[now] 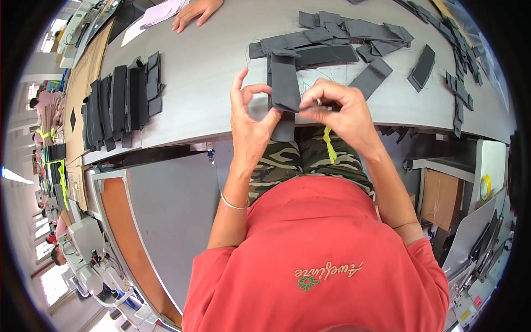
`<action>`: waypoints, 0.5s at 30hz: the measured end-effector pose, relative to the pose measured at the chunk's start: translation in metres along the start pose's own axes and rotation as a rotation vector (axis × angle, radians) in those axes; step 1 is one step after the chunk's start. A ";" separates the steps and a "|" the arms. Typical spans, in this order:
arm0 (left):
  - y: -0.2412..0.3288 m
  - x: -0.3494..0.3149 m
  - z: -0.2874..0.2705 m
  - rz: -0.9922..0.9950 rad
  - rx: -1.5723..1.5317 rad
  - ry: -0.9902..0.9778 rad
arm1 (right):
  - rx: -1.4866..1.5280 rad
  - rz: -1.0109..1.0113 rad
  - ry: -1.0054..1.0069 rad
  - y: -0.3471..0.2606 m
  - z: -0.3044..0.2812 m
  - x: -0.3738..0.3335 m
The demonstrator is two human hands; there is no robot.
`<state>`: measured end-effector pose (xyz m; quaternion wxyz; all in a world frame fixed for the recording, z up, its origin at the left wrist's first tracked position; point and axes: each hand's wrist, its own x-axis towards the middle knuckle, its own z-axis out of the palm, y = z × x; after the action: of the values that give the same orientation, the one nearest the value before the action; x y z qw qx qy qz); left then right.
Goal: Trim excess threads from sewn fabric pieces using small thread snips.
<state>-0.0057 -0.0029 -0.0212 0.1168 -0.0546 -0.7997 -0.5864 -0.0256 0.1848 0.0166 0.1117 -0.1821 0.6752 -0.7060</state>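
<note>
1. At the far left from where I stand, a brown cardboard sheet (83, 105) lies along the end of a pale grey table (204, 72).
2. Next to it, a row of dark grey strips (119, 102) lies side by side, packed close together, near the table's front edge.
3. Beyond these, at the back, lie some pale pink papers (160, 14); just right of them another person's hand (197, 12) rests on the table.
4. Near the middle, a worker in a red shirt (310, 238) and camouflage trousers has both hands raised. The left hand (249, 119) pinches the left edge of a dark grey fabric strip (285, 83), thumb below, a bent finger above, another finger lifted clear.
5. That strip stands upright in front of the worker, close to the table's front edge.
6. A bright yellow-green ribbon (330, 146) hangs over the lap.
7. The right hand (343, 110) is closed at the strip's lower right corner, gripping a slim dark piece (331, 105) mostly covered by the fingers; I cannot tell what it is.
8. Behind the hands sprawls a loose pile of strips (343, 27) with stray threads.
9. Further right, a single dark strip (422, 68) lies apart, then a long chain of strips (462, 50) trails along the table's right side.
</note>
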 end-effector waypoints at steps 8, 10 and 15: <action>-0.021 -0.005 0.011 -0.156 -0.227 -0.009 | -0.224 -0.132 -0.004 0.015 0.012 -0.009; -0.018 -0.004 0.015 -0.125 -0.243 0.020 | -0.279 -0.146 0.021 0.013 0.013 -0.011; -0.016 0.004 0.015 -0.054 -0.441 0.100 | -0.340 -0.186 0.060 0.019 0.013 -0.012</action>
<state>-0.0148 0.0062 -0.0396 0.1257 -0.0283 -0.6465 -0.7519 -0.0108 0.1763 -0.0029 -0.0067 -0.2387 0.7679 -0.5943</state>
